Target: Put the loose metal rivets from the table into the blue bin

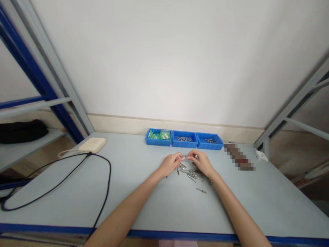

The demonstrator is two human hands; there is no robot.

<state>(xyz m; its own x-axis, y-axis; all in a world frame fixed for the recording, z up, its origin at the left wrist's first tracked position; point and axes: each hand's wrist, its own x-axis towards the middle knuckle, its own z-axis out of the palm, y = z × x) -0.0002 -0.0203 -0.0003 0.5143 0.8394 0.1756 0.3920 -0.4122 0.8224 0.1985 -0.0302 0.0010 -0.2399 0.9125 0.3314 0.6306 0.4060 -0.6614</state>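
My left hand (171, 164) and my right hand (202, 161) are close together above the table, thumb and fingers pinched. Between their fingertips shows a small shiny metal piece (185, 156), too small to make out in detail; both hands seem to grip it. Below and between them lies a loose pile of thin metal pins with thicker ends (191, 174), resembling blind rivets. My right hand and wrist cover part of the pile. One such pin (201, 190) lies apart, nearer the front edge.
Behind my hands stand three blue bins: the left bin (158, 143) holds green packets, the middle (185, 145) and right (210, 146) thin metal pins. A white box (92, 145) and black cable (110, 175) lie left. At right are a blurred-out object (238, 156) and white plug-like item (261, 156).
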